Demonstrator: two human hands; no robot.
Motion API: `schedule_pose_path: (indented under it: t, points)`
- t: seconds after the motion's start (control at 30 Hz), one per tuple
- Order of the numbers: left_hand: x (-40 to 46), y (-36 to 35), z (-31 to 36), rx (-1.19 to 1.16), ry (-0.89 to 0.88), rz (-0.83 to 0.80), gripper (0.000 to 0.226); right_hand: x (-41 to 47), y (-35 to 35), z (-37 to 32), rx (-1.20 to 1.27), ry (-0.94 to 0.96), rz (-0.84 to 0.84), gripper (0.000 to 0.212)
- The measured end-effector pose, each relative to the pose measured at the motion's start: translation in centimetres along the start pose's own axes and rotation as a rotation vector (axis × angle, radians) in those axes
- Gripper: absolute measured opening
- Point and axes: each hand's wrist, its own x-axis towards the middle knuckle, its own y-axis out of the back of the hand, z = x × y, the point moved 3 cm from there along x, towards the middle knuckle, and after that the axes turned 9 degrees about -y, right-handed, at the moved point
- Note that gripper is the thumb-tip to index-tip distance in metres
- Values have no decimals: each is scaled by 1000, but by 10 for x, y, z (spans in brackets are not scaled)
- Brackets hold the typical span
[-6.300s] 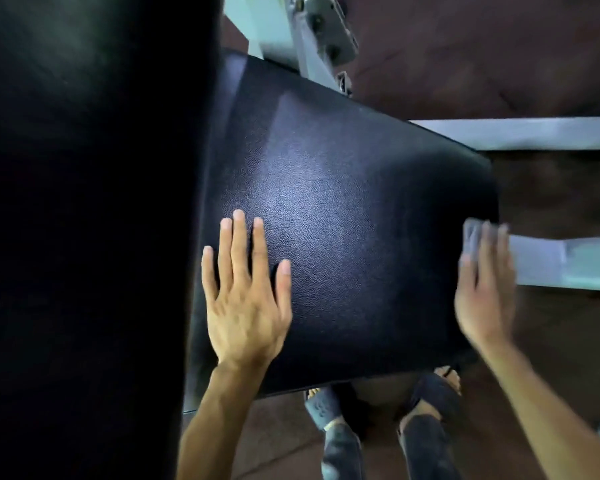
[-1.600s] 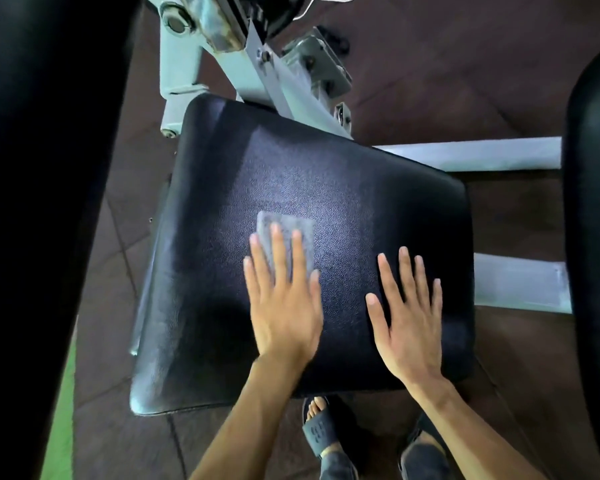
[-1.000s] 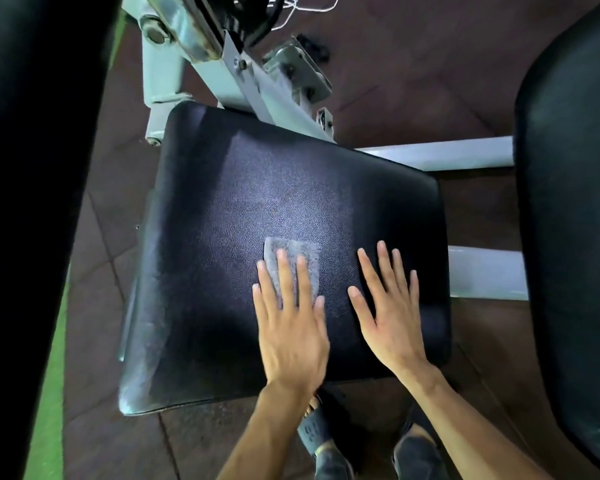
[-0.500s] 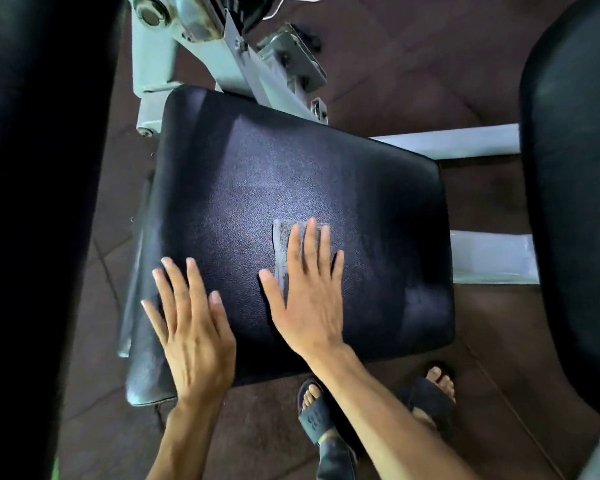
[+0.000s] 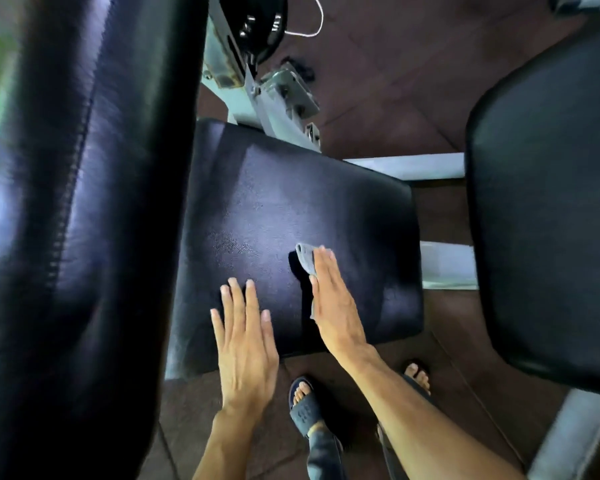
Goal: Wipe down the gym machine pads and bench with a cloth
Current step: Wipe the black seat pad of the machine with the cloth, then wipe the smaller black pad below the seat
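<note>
On the far left, a tall black back pad [image 5: 84, 220] fills the view, blurred and close to the camera. Beside it, at the centre, the black seat pad [image 5: 326, 209] is seen lying flat, with pale metal frame [image 5: 257, 98] behind its far edge. The left hand [image 5: 245, 344] is laid flat on the near part of the seat, its fingers spread and nothing held in it. Just to the right, the right hand [image 5: 333, 303] is tipped on its edge with fingers straight and close together, and the small grey cloth [image 5: 305, 259] is pressed under them against the seat; only its crumpled far corner and a strip along the thumb side are seen. Further right stands another black pad [image 5: 548, 202], well apart from both hands.

The seat is judged to be the step in hand, with the wipe near mid-surface. The next stroke would call for the cloth to be carried across to the seat's right edge, the palm being lowered so that more cloth bears on the vinyl. A sheen is shown on the grained seat surface.
</note>
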Motion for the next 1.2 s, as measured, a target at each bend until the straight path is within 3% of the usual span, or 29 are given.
schedule_pose_path:
  t: [0.17,0.27,0.37,0.5,0.63,0.83,0.97,1.2]
  points:
    - [-37,18,57,73,-92,-291,64,-78,49,19,79,-147,-135,52]
    - [-53,32,95,121,-189,-461,69,-128,74,38,72,-187,-131,58]
    - [-77,40,128,182,-364,-548,72,-183,106,49,75,-300,-36,65]
    - [-115,55,176,211,-677,-724,86,-261,139,60,106,-415,148,46]
    - [-163,61,223,232,-951,-823,58,-356,156,82,367,-564,392,42]
    - [-273,63,291,323,-1375,-963,48,-513,137,114,581,-803,674,45]
    - [-362,54,328,388,-1560,-1023,47,-611,121,141,652,-929,841,44]
    - [-535,25,388,402,-1785,-1016,43,-771,108,212,815,-1056,982,48]
